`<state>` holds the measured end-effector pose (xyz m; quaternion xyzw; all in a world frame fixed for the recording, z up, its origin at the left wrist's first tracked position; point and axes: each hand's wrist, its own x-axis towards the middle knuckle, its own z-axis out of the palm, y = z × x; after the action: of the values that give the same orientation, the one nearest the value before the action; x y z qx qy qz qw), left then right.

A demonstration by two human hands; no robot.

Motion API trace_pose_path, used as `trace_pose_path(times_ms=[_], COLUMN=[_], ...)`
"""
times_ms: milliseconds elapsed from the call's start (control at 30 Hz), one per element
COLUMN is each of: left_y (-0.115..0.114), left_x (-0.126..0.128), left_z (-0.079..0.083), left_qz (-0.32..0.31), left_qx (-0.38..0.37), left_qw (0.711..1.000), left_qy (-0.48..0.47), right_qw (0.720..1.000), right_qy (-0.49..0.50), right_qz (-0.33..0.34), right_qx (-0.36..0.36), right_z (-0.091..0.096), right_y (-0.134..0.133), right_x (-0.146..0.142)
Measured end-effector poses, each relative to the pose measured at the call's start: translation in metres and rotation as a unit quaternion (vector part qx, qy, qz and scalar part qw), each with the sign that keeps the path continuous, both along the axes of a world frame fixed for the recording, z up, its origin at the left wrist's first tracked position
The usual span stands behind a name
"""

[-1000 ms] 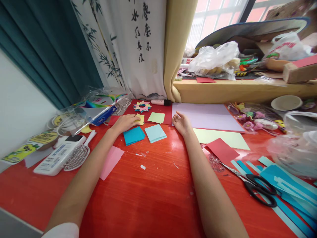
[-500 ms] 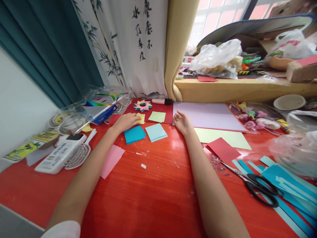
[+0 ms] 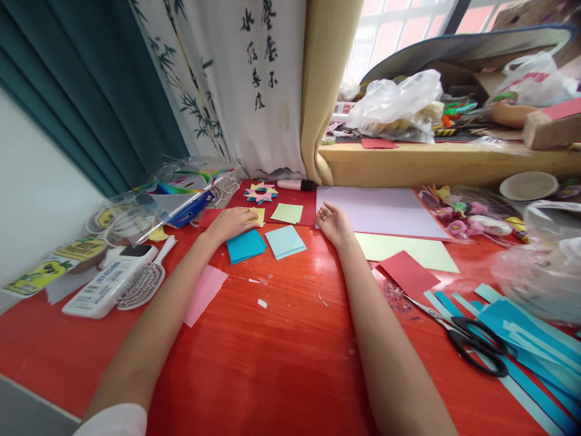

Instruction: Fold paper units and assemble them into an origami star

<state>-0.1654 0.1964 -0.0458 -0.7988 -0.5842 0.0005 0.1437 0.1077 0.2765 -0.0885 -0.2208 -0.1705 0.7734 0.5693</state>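
My left hand (image 3: 232, 223) lies palm down, fingers stretched over a small stack of yellow paper squares (image 3: 258, 216), whose right edge shows. Just below it is a stack of dark blue paper squares (image 3: 246, 246), with light blue squares (image 3: 285, 241) to their right. Light green squares (image 3: 287, 212) lie between my hands. Next to the lilac sheet (image 3: 381, 209), my right hand (image 3: 334, 224) rests on its side with loosely curled fingers and nothing in them. A folded paper ring with points (image 3: 261, 192) sits behind the squares. Pink paper (image 3: 206, 295) is partly under my left forearm.
Black-handled scissors (image 3: 474, 342) lie at the right beside blue paper strips (image 3: 535, 339) and a red square (image 3: 407, 270). A hairbrush (image 3: 143, 284) and a white box-shaped item (image 3: 106, 284) are at the left. A marker (image 3: 295, 184) lies at the back. Paper scraps dot the red table (image 3: 263, 375).
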Motion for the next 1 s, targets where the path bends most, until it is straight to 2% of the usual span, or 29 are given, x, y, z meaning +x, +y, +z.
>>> trace_pose_path(times_ms=[233, 700, 1000], left_y=[-0.0014, -0.0038, -0.0034], left_x=[0.0009, 0.0039, 0.0025], left_z=[0.0015, 0.003, 0.005], left_qz=[-0.018, -0.014, -0.03], left_qx=[-0.005, -0.01, -0.016], left_qw=[1.0, 0.998, 0.997], left_qy=[0.017, 0.067, 0.063], right_qw=[1.0, 1.0, 1.0], right_qy=[0.0, 0.004, 0.001], right_qz=[0.0, -0.001, -0.001], right_qx=[-0.001, 0.006, 0.0], right_z=[-0.0005, 0.0002, 0.002], right_y=[0.0009, -0.0016, -0.0022], right_x=[-0.0001, 0.0003, 0.0002])
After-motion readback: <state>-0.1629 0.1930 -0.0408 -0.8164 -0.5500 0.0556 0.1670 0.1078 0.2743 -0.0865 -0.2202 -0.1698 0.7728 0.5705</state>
